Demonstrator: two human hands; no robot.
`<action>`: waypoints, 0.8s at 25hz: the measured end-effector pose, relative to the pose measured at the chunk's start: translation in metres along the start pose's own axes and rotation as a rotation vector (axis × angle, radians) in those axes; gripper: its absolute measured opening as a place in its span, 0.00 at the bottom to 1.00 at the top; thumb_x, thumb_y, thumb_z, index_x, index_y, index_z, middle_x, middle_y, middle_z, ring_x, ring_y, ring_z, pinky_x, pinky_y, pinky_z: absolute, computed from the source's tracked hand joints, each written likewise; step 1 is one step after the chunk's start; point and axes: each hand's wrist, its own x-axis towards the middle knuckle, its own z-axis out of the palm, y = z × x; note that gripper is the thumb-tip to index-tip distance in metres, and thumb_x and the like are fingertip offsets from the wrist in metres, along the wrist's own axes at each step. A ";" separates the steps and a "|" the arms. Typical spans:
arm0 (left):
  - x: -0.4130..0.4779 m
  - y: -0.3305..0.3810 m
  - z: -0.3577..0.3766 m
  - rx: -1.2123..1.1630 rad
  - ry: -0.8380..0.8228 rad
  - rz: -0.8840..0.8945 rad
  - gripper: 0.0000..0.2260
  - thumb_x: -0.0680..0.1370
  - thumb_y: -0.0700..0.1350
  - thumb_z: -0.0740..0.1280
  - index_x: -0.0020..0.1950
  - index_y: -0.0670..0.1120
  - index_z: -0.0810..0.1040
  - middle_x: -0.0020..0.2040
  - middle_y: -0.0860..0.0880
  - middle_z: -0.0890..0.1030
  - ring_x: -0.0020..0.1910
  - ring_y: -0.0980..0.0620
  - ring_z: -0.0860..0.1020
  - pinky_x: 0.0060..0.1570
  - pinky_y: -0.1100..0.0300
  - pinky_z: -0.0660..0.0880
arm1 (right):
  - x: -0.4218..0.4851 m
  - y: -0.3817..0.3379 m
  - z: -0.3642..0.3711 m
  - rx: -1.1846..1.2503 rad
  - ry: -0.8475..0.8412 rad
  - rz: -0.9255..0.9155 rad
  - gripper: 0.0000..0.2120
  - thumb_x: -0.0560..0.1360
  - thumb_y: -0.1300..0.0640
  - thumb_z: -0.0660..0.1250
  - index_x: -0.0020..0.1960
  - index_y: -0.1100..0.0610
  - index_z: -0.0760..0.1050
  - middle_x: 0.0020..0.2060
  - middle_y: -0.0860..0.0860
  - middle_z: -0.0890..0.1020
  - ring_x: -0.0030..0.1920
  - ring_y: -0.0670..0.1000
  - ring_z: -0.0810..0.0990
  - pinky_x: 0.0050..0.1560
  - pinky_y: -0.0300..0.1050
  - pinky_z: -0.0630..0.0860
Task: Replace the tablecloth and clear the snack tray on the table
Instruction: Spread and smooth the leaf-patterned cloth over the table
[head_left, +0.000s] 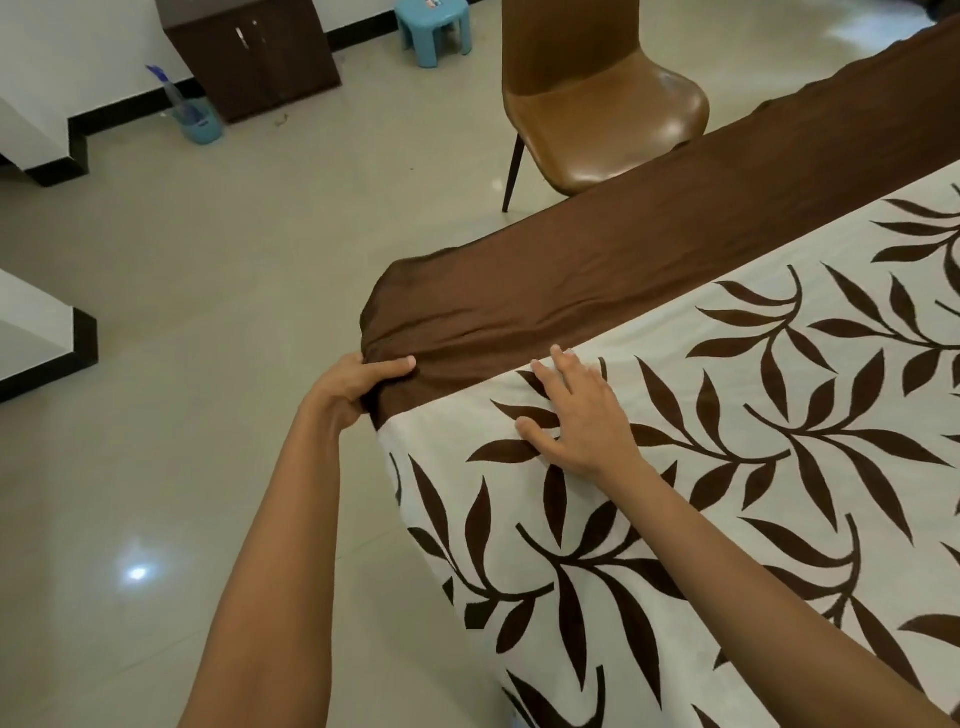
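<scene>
A white tablecloth (727, 467) printed with brown leaves and edged by a wide brown border (597, 249) covers the table. At the table's near left corner my left hand (353, 387) grips the bunched brown border, thumb on top of the fabric. My right hand (576, 415) lies flat on the white cloth just inside that corner, fingers spread and straight, pressing it down. No snack tray is in view.
A brown leather chair (597, 114) stands at the table's far side. Further back on the tiled floor are a dark wooden cabinet (254, 57), a blue plastic stool (434, 26) and a blue bucket (200, 122) with a brush. White steps (36, 135) rise at the left.
</scene>
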 end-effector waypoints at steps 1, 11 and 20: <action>-0.001 -0.004 -0.002 -0.193 -0.029 0.031 0.20 0.73 0.44 0.73 0.63 0.42 0.76 0.60 0.44 0.81 0.53 0.48 0.81 0.51 0.56 0.77 | 0.002 -0.002 0.002 0.001 -0.036 0.003 0.35 0.75 0.33 0.55 0.77 0.49 0.55 0.78 0.52 0.53 0.77 0.53 0.49 0.74 0.52 0.47; 0.014 0.006 -0.079 -0.422 0.462 0.070 0.23 0.72 0.38 0.74 0.64 0.38 0.70 0.63 0.42 0.75 0.50 0.47 0.79 0.50 0.52 0.79 | -0.003 -0.007 0.028 -0.070 0.073 0.005 0.37 0.74 0.30 0.52 0.77 0.50 0.57 0.76 0.54 0.58 0.77 0.52 0.52 0.76 0.52 0.47; 0.041 -0.023 0.059 0.455 0.352 0.376 0.35 0.80 0.56 0.60 0.79 0.44 0.46 0.78 0.38 0.44 0.77 0.39 0.46 0.74 0.48 0.49 | 0.004 -0.013 0.032 -0.109 0.074 0.025 0.36 0.75 0.31 0.50 0.76 0.50 0.58 0.76 0.54 0.58 0.77 0.53 0.53 0.75 0.54 0.49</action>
